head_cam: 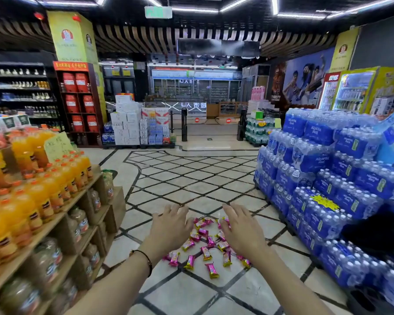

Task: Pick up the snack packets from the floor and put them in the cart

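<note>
Cream tiled floor with black diagonal lines (191,187) is slick, so scoop rather than pinch imo; scattered pink and gold foil snack packets (206,252) lie between both hands; left hand (168,228) and right hand (241,233) hover spread wide, empty; cart isn't visible.

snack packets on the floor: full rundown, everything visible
The snack packets are small, oblong, shiny foil-like wrappers, pink with gold crimped ends and a light panel in the middle; print unreadable. A couple dozen or so lie flat, scattered loosely on the tiled floor at mixed angles, some overlapping, between the juice shelf and the stacked water packs. The left hand and right hand hover open over the pile, covering a few. None looks held yet. No cart is in view.
</note>
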Demonstrator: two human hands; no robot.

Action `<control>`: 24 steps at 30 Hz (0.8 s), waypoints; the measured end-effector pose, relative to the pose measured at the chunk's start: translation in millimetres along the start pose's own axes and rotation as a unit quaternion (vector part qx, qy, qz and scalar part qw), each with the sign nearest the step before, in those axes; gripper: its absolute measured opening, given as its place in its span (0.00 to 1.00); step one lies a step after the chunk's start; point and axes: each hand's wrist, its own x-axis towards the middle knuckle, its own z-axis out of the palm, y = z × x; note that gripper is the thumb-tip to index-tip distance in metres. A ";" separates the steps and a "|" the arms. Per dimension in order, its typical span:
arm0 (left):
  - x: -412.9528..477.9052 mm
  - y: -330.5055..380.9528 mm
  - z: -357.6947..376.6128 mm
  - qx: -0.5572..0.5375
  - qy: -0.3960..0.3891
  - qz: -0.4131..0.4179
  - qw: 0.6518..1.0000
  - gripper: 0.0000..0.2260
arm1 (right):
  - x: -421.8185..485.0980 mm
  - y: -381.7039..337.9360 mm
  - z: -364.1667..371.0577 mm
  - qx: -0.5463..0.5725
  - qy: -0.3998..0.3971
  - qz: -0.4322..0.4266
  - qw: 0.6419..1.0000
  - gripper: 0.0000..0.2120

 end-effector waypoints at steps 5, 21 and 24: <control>27.0 -19.5 20.0 0.004 -0.017 0.002 1.000 0.22 | 34.3 4.2 34.4 -0.007 -0.022 -0.003 1.000 0.25; 244.4 -163.7 107.4 -0.054 -0.090 0.017 0.994 0.22 | 270.5 -42.5 157.6 -0.027 -0.117 0.002 0.993 0.27; 282.5 -179.7 124.6 -0.041 -0.080 0.024 0.996 0.22 | 310.3 -38.6 175.2 -0.025 -0.115 0.008 0.993 0.26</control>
